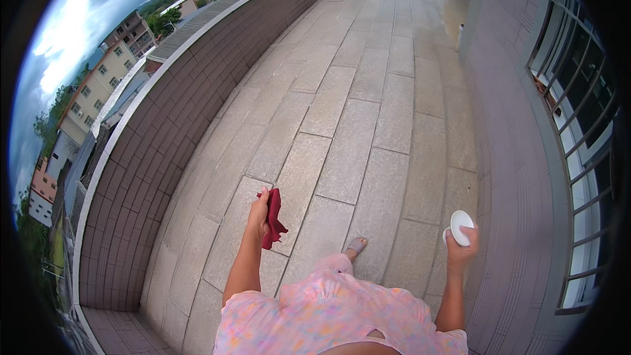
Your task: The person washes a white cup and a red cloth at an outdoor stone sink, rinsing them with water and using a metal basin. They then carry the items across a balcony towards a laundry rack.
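Note:
My left hand (259,212) grips a dark red cloth (274,217), which hangs down from the fingers in folds. At the right, my right hand (462,246) is closed on a small round white dish (462,227), with the thumb across its face. Part of a second white rim shows behind the dish; whether it is a separate piece I cannot tell. Both hands are held apart, above the tiled floor.
A long terrace of stone tiles (345,153) stretches ahead. A brown tiled parapet (187,93) with a pale top runs along the left. On the right stands a wall (512,158) with a barred window (577,133). My sandalled foot (356,246) is on the floor.

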### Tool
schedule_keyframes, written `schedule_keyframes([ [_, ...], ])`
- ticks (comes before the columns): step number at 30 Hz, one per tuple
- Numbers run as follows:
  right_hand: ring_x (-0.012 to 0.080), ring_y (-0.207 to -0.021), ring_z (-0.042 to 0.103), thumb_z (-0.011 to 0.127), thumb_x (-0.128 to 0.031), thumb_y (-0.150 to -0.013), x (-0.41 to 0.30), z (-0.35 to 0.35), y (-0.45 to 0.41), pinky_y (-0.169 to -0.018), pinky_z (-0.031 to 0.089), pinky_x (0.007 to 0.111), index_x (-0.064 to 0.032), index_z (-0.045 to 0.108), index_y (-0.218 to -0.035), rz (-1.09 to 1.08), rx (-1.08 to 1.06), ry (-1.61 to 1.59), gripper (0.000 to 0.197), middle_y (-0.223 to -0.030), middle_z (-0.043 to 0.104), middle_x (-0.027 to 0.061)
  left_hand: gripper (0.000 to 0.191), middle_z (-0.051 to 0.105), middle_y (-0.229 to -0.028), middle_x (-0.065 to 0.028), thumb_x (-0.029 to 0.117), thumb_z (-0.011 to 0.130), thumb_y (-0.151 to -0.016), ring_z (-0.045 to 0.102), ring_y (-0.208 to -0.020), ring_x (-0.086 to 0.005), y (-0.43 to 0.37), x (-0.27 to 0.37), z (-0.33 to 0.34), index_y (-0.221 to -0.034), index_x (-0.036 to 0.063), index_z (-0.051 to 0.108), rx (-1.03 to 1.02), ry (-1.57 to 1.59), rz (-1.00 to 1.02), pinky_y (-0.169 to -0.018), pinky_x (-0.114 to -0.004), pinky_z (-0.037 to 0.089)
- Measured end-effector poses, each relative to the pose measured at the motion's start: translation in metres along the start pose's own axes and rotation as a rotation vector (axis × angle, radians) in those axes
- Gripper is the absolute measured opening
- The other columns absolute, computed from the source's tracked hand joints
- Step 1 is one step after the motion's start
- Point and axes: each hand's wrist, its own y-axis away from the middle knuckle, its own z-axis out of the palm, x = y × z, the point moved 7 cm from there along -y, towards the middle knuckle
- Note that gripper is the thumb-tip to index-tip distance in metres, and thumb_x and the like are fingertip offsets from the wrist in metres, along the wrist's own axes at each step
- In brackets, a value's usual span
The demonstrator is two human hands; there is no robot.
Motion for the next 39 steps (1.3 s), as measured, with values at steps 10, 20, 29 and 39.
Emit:
schedule_keyframes([
  [10,0.0239,-0.086,0.053,0.07,0.002,-0.058,0.127,0.036,-0.136,-0.076,0.043,0.034,-0.0052,0.051,-0.082,0.209,0.202,0.246,0.032,-0.095,0.053,0.0127,0.045,0.057,-0.086,-0.0076,0.045,0.048,-0.083,0.054,-0.069,-0.019,-0.169,0.083,0.313,-0.102,0.0048,0.052,-0.574,0.065,-0.075,-0.059,-0.034,0.049],
  [20,0.0275,-0.082,0.055,0.073,-0.002,-0.053,0.254,0.136,-0.356,-0.073,0.044,0.035,-0.0062,0.051,-0.08,0.184,0.208,0.26,0.035,-0.087,0.053,0.0129,0.043,0.058,-0.096,-0.0131,0.041,0.049,-0.084,0.058,-0.086,-0.0242,-0.295,0.154,0.524,-0.101,0.0017,0.051,-0.628,0.165,-0.056,-0.077,-0.037,0.049],
  [29,0.0263,-0.079,0.056,0.075,-0.003,-0.052,0.316,0.279,-0.611,-0.069,0.045,0.035,-0.0069,0.051,-0.084,-0.03,0.094,0.092,0.04,-0.084,0.055,0.0126,0.046,0.057,-0.1,-0.012,0.04,0.044,-0.086,0.056,-0.09,-0.0235,-0.441,0.239,0.636,-0.109,0.001,0.049,-0.502,0.117,0.092,-0.078,-0.036,0.046],
  [39,0.0281,-0.08,0.055,0.074,-0.003,-0.052,0.459,0.368,-0.772,-0.069,0.044,0.036,-0.0063,0.05,-0.079,0.17,0.283,0.304,0.036,-0.087,0.055,0.0142,0.033,0.058,-0.088,-0.0083,0.033,0.055,-0.081,0.057,-0.081,-0.0219,-0.664,0.328,0.866,-0.096,0.0039,0.053,-0.571,-0.046,0.058,-0.073,-0.037,0.048],
])
